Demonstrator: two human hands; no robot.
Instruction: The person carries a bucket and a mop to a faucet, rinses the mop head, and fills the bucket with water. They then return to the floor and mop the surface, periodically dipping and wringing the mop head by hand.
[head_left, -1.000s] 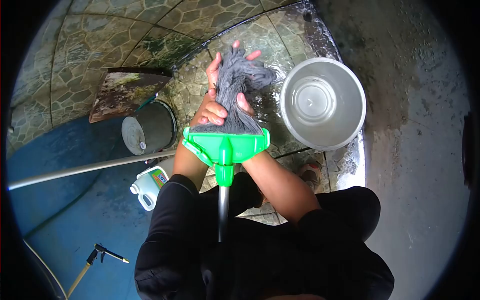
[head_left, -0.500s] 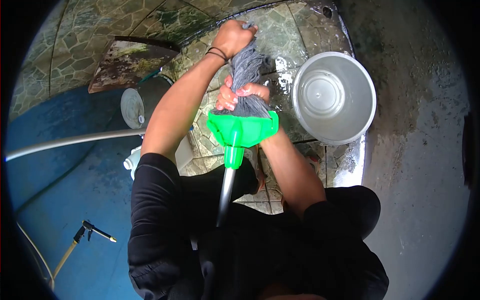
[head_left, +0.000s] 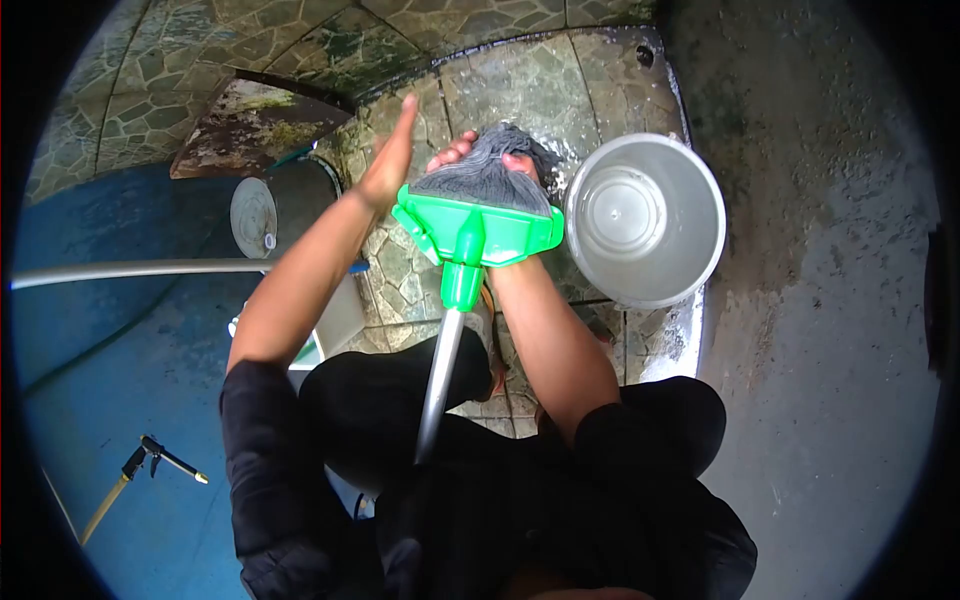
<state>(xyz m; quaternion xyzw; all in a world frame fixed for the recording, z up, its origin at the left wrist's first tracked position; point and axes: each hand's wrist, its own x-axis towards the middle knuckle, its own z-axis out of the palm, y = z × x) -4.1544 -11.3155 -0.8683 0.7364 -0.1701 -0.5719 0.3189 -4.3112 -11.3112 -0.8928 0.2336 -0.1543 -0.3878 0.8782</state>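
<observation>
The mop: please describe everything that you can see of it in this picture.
The mop has a bright green plastic clamp head, a green socket below it and a grey metal handle running down toward the person's lap. Its grey string strands look wet and are bunched above the clamp. The right hand grips the strands from behind, fingers curled over them. The left hand is open beside it, apart. It is held above the wet stone floor, beside a grey bucket.

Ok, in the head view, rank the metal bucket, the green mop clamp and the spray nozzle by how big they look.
1. metal bucket, clearly largest.
2. green mop clamp, though it sits nearer the camera.
3. spray nozzle, smallest, lying farther off.
</observation>
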